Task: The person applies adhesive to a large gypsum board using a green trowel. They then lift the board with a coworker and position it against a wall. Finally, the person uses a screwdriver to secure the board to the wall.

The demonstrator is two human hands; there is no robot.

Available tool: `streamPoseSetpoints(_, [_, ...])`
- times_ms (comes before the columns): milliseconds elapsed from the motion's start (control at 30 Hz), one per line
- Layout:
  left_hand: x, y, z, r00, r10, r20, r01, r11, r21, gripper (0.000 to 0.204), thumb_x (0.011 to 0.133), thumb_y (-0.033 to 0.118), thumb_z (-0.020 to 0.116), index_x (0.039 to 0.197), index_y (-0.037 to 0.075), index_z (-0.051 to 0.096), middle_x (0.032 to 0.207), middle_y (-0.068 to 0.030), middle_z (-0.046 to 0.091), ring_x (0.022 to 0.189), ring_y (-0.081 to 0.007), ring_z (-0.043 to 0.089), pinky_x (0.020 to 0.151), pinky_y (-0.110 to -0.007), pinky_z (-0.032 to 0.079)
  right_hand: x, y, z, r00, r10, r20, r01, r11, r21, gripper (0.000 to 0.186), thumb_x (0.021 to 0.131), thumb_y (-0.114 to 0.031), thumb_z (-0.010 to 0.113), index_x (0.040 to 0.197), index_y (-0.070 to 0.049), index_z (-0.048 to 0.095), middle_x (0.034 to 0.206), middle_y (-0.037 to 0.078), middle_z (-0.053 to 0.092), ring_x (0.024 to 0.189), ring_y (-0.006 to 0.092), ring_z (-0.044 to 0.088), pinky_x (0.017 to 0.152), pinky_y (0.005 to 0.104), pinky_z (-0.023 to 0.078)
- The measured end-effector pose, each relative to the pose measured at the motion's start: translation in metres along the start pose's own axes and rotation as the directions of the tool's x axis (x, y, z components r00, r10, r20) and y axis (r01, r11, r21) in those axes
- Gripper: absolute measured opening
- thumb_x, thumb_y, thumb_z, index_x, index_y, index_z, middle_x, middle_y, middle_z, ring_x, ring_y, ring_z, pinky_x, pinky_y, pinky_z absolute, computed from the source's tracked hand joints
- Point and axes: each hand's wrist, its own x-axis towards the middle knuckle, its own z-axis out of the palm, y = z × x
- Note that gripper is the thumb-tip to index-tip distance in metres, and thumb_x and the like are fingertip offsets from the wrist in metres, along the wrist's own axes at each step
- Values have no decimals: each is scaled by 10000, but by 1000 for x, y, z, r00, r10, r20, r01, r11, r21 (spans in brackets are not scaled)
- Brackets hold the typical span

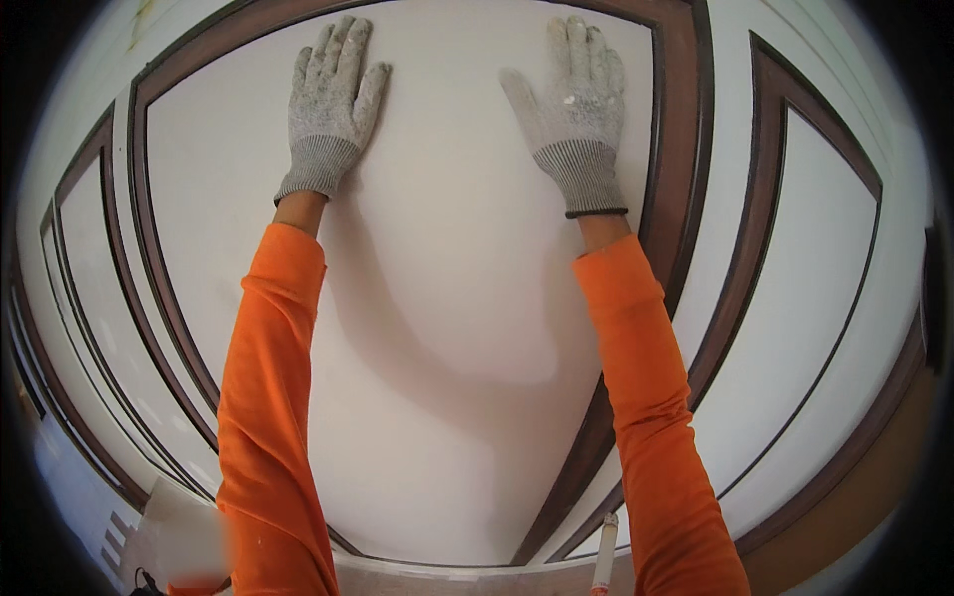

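one white wall panel [437, 219] inside one brown frame [681, 139]
left gloved hand [330, 107] at the panel's upper left, right gloved hand [584, 104] upper right, two altogether; fingers nearly together, thumbs apart.

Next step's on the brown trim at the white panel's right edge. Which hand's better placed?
Likely right: the right hand is open close beside that brown trim; the left hand is farther across the white panel.
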Motion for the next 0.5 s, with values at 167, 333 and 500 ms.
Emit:
streamPoseSetpoints(167, [-14, 17, -9, 999, -46, 12, 46, 999, -1, 630, 1109, 453, 434, 1638, 113, 389, 1686, -127, 394, 1580, -329, 313, 1313, -495, 192, -7, -10, -11, 1000, -1, 9, 0, 999, 42, 733, 1017, -474, 622, 1542, 18, 484, 1561, 243, 501, 1489, 402, 422, 1263, 553, 285])
streamPoseSetpoints(333, [-89, 56, -43, 988, -90, 129, 97, 994, -45, 653, 1085, 399, 488, 1630, 54, 384, 1683, -161, 387, 1574, -356, 320, 1300, -529, 202, -88, -51, -61, 968, 52, 244, -80, 991, 104, 736, 986, -450, 655, 1543, 3, 493, 1568, 238, 494, 1480, 414, 425, 1261, 564, 283])
streamPoseSetpoints(500, [-162, 85, -66, 956, -160, 244, 194, 973, -122, 706, 1036, 371, 547, 1625, 22, 377, 1680, -207, 372, 1573, -410, 304, 1290, -575, 196, -192, -92, -115, 858, 63, 510, -148, 981, 129, 736, 951, -460, 679, 1546, -59, 515, 1601, 205, 468, 1486, 410, 418, 1254, 593, 290])
